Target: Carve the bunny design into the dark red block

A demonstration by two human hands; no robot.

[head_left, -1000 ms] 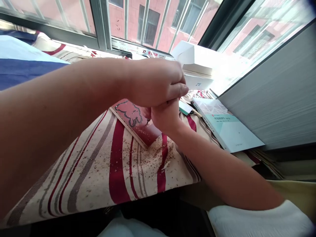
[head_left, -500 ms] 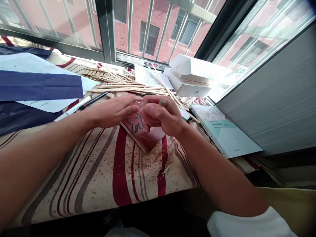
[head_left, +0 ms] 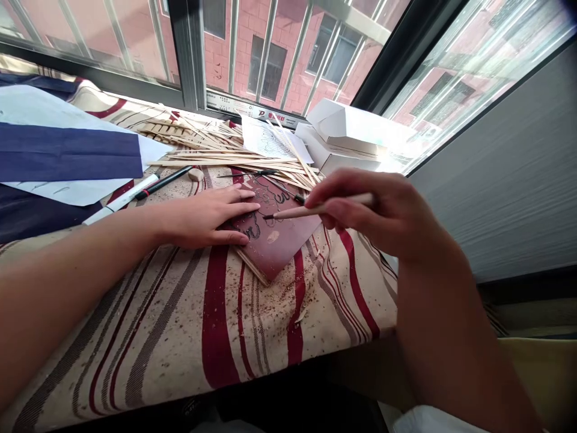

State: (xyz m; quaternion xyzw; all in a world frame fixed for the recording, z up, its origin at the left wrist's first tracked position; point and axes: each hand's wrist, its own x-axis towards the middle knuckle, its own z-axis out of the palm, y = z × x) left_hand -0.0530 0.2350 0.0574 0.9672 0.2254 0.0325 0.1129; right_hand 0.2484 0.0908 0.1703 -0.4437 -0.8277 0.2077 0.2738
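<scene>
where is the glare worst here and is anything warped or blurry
Head view: sun blows out the white boxes; the wide lens splays the window bars and stretches the left forearm; the right hand with its wooden-handled tool looks slightly soft; the red board is sharp.

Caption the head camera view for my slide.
Left hand flat on a dark red board, right hand holding a wooden-handled tool over its drawn outline.

Red-coated board point(head_left: 279, 240), smooth with a soft sheen, and pale raw wood showing along its edge. The carving tool point(head_left: 315, 210) has a plain matt wooden handle and a dark metal tip. Woven striped cloth point(head_left: 189, 313) underneath, gritty with fine wood shavings point(head_left: 270, 294). Behind, thin bare wooden strips point(head_left: 216, 156), matt paper sheet point(head_left: 270, 139), smooth white cardboard boxes point(head_left: 351, 129).
</scene>
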